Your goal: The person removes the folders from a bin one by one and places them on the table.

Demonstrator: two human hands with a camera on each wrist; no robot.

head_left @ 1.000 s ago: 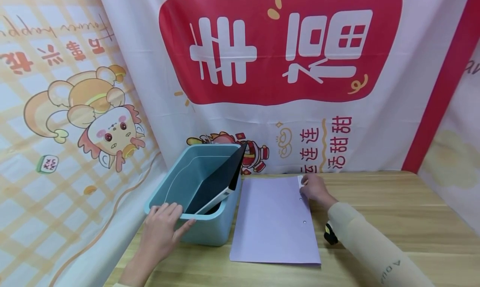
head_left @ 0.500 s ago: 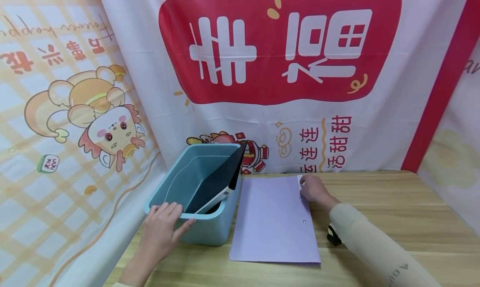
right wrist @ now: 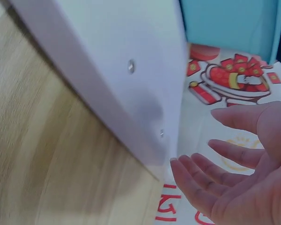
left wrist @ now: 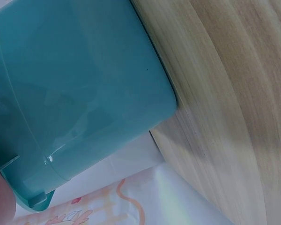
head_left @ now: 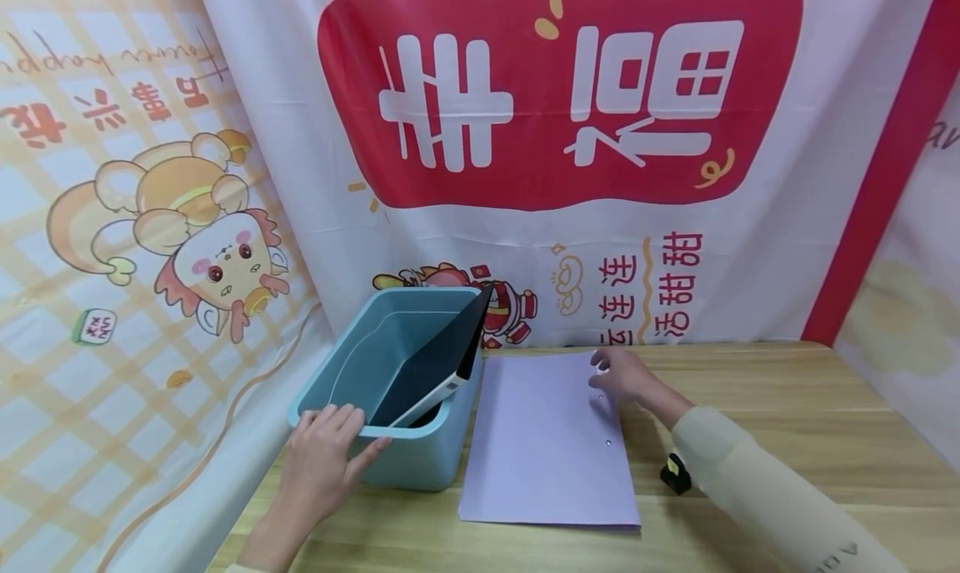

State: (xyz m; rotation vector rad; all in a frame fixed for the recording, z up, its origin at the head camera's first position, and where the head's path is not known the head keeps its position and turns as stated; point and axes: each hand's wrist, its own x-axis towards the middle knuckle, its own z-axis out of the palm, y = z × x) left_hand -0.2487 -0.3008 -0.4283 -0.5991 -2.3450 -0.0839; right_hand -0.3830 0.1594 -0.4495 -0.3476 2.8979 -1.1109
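Observation:
My left hand [head_left: 318, 456] holds the near rim of a light blue plastic bin [head_left: 412, 465], its fingers bent over the edge. Inside the bin leans a black file binder [head_left: 442, 348] with a white edge, its upper corner sticking out above the rim. A pale purple folder [head_left: 547, 448] lies flat on the table just right of the bin, with small metal rivets near its right edge. Over the folder's far right corner is my right hand [head_left: 626, 377]. In the right wrist view, that hand's fingers [right wrist: 196, 183] are loosely spread, apart from the folder, and hold nothing.
The wooden table [head_left: 787, 440] extends to the right of the folder. A printed cloth [head_left: 555, 265] hangs behind the table, and another patterned cloth [head_left: 150, 348] borders the left side. A small black and yellow piece [head_left: 675, 473] sits beside my right sleeve.
My right hand has let go of the folder's far right edge and drawn slightly up from it, fingers opening. The left hand, bin, binder and folder stay put.

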